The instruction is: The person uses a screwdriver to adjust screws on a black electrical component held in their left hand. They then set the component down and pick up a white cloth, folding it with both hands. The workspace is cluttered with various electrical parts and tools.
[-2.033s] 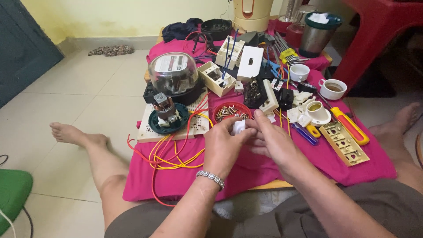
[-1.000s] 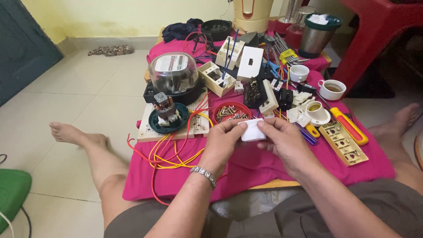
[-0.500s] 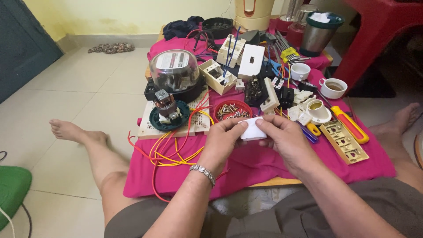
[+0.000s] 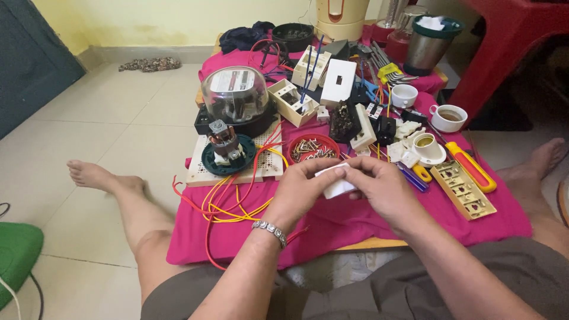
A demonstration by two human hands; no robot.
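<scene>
Unmoved: both hands' grip shut round white switch part | screw bowl just beyond

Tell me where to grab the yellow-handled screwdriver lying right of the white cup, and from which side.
Take the yellow-handled screwdriver by the thick handle, coming from above. It lies flat on the pink cloth with its handle angled toward the near right, bare on top. The brass-coloured switch frame lies close along its left, so pinch across the handle near its lower end, probably with the right hand.

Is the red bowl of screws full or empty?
Partly full: the red bowl holds a loose pile of screws spread across its bottom, below the rim.
</scene>
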